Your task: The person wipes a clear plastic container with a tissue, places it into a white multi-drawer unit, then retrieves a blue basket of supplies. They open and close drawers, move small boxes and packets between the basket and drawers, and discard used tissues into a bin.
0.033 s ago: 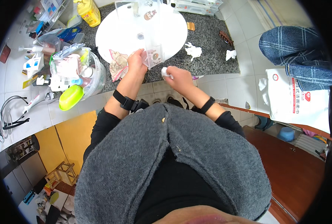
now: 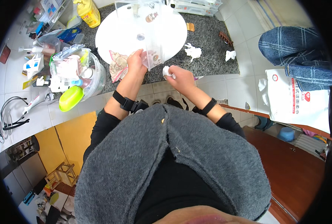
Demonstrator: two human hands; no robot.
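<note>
My left hand (image 2: 137, 63) grips the near corner of a clear plastic box (image 2: 154, 39) with small cartoon stickers, tilted over the white round sink (image 2: 108, 28). Part of that hand's fingers shows through the plastic. Just right of the box, my right hand (image 2: 182, 79) is closed around a crumpled white tissue (image 2: 166, 71), apart from the box. A patterned pink and cream cloth (image 2: 118, 66) hangs over the sink's near rim, beside my left wrist.
Left of the sink stand a clear tub of bottles (image 2: 96, 80), a green bowl (image 2: 71, 99) and a yellow pump bottle (image 2: 87, 14). Crumpled tissues (image 2: 193, 52) and a brown hair claw (image 2: 225, 38) lie on the dark speckled counter (image 2: 210, 63). Clear drawers (image 2: 196, 6) stand behind.
The clear box has turned slightly in my left hand. My right hand has shifted a little, and more of the tissue shows.
</note>
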